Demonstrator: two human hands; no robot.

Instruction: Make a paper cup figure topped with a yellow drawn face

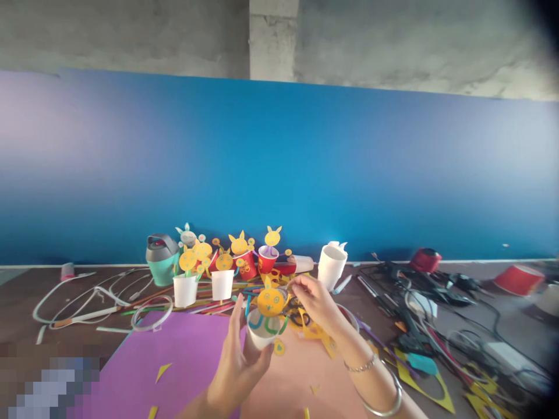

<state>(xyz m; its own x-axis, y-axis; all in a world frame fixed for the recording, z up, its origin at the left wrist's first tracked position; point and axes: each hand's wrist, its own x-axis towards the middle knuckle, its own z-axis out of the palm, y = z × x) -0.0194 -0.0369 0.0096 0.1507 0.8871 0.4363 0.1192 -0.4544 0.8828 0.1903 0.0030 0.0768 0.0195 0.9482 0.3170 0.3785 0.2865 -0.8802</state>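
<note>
My left hand (239, 355) is wrapped round a white paper cup (262, 337), tilted so that its open mouth shows. A yellow paper animal face (269, 302) with pointed ears stands up from the cup. Curled blue and green strips hang at the rim, and a small yellow paper disc (278, 347) with a green mark sits at the cup's lower right. Just right of the face, the fingers of my right hand (317, 299) are pinched together beside its edge. What lies between those fingertips is too small to make out.
Behind stand several white and red cups (222, 284) with paper animal faces, a green bucket-like container (162, 260) and stacked white cups (332, 265). Purple paper (161, 361) and orange paper (301, 378) lie in front. Tangled cables (463, 308) and yellow scraps (430, 381) cover the right.
</note>
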